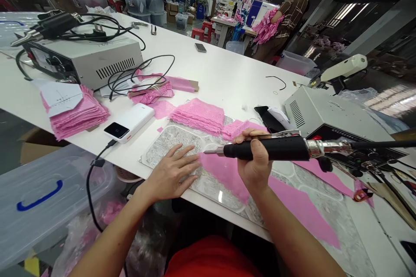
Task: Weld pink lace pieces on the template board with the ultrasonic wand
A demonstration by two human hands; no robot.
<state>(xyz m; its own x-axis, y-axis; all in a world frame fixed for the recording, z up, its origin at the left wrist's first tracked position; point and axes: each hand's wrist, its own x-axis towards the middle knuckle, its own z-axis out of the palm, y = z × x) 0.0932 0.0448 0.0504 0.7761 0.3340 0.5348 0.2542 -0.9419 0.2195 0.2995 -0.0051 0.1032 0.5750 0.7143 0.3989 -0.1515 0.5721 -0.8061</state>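
My right hand (255, 162) is wrapped around a black handheld cutting tool (273, 148), held level with its metal tip pointing left. My left hand (172, 173) lies flat with fingers spread on a textured glass plate (169, 138), just beside the end of a long pink lace strip (292, 201) that runs off to the right. The tool's tip hovers just above the strip's left end, near my left fingertips. Behind the plate sits a stack of cut pink lace pieces (199, 114).
A grey control box (325, 117) stands at the right, another (87, 60) at the back left with cables. A white power bank (129, 123) and a pink fabric pile (76, 112) lie left. A clear bin (42, 190) sits below. A person stands far back.
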